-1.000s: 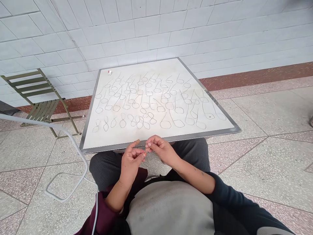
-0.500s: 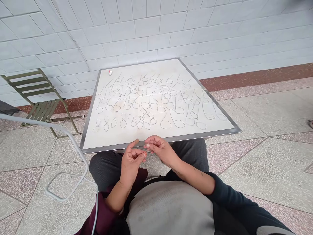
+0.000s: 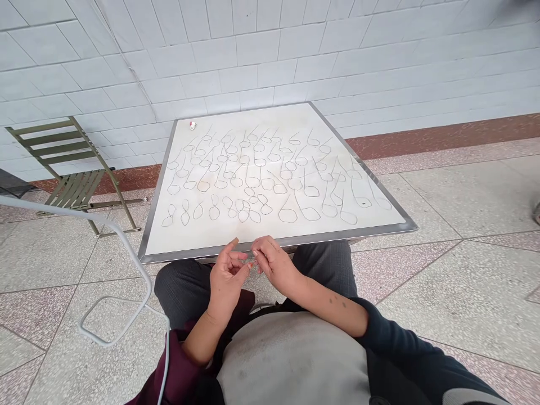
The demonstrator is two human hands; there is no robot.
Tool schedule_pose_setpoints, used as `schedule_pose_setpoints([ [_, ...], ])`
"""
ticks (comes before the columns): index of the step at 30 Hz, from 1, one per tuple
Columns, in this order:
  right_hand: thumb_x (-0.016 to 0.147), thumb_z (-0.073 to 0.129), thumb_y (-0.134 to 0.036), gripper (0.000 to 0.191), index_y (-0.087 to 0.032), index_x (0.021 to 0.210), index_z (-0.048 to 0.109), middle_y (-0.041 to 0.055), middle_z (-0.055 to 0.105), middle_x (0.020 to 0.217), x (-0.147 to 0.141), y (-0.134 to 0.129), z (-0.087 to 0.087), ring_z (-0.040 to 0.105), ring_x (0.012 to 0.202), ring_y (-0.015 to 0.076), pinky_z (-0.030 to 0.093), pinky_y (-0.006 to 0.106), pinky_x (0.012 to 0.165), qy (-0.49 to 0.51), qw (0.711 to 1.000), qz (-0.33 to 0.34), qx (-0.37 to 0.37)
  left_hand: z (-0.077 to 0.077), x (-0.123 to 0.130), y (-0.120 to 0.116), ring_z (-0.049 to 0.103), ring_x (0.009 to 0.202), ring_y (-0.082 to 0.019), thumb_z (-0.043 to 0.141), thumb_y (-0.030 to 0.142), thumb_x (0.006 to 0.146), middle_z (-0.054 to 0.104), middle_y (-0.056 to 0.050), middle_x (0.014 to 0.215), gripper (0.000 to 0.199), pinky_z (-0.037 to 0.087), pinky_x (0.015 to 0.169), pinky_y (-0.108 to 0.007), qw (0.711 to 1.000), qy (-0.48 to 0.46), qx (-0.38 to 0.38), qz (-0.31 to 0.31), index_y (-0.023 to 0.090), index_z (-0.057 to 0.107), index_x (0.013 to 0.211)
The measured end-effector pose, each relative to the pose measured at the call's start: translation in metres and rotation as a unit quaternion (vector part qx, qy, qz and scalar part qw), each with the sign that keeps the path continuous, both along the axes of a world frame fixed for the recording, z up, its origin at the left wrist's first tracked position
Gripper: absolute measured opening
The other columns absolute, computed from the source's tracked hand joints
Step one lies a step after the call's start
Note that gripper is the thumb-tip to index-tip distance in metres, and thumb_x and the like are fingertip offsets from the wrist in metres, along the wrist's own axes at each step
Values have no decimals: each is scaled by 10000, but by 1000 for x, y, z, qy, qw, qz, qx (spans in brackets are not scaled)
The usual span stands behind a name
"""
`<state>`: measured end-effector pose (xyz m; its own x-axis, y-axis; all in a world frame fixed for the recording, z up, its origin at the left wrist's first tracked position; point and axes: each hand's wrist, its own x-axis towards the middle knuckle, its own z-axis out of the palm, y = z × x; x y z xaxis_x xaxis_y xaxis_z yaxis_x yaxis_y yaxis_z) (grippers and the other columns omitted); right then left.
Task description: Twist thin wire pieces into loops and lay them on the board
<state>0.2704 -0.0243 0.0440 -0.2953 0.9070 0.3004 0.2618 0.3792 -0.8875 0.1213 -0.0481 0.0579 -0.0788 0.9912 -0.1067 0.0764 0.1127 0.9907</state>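
Note:
My left hand (image 3: 226, 281) and my right hand (image 3: 276, 265) meet over my lap, just in front of the table's near edge. Thumb and fingertips of the left hand pinch something thin, too small to make out. The right hand's fingers are closed beside it, also on something I cannot make out. On the white table (image 3: 202, 239) lie several thin wire loops with straight tails, in rows. Nearer me are figure-eight wire shapes (image 3: 214, 208) and a cluster of joined loops (image 3: 253, 207). One large loop (image 3: 288, 215) lies right of the cluster.
A small red and white object (image 3: 193, 125) sits at the table's far left corner. A green folding chair (image 3: 76, 169) stands at the left. A pale bent tube (image 3: 143, 270) curves across the left foreground. A tiled wall (image 3: 253, 73) rises behind the table.
My right hand has turned, its knuckles now more on top and its fingers curled further down. The left hand has barely moved. The view has shifted slightly.

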Motion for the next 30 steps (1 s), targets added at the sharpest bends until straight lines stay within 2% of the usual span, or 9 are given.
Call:
schedule_pose_setpoints([
  [5,978,376,-251,155,-211,879,489,54,491,917,0,2,4,494,641,121,471,269,549,-19,1000,6,2,6,-1,-3,613,728,-143,663,254,780,693,-15,821,551,497,670,-263,1000,14,-8,-6,203,514,1308],
  [10,963,440,-313,186,-220,857,561,30,501,867,-1,2,3,472,526,88,471,268,513,18,999,-21,-37,8,1,-3,629,733,-153,663,263,780,699,-7,803,540,502,691,-275,1000,-1,-1,-5,211,525,1299],
  [14,940,494,-335,158,-242,903,617,18,544,849,-1,2,-2,493,491,80,477,263,492,48,996,-32,-63,3,2,-2,626,747,-146,674,263,781,667,-6,808,553,512,712,-278,1000,-9,12,-5,215,519,1310],
  [18,921,523,-360,161,-248,925,638,26,590,866,-3,4,-6,538,557,104,502,264,514,77,993,-36,-75,-2,1,-1,611,737,-134,706,262,756,630,-2,837,601,529,690,-269,999,-20,32,27,234,509,1323],
  [23,888,560,-374,161,-246,959,628,21,616,871,-5,4,-8,565,645,125,513,244,509,118,985,-37,-120,-5,0,-3,622,764,-144,694,283,775,636,-31,931,604,546,660,-262,996,39,64,45,251,496,1346],
  [26,857,609,-338,215,-252,1051,576,5,627,844,-4,2,-8,598,695,131,535,264,592,148,978,-22,-144,-5,-1,-4,634,803,-160,664,310,808,651,-37,937,552,560,674,-269,994,73,75,43,261,514,1338],
  [30,806,674,-286,392,-252,1157,503,25,664,938,-4,-2,-8,644,853,151,538,333,782,181,972,6,-151,-4,0,-4,642,784,-164,643,340,826,670,-30,911,546,578,652,-280,995,56,67,38,255,504,1348],
])
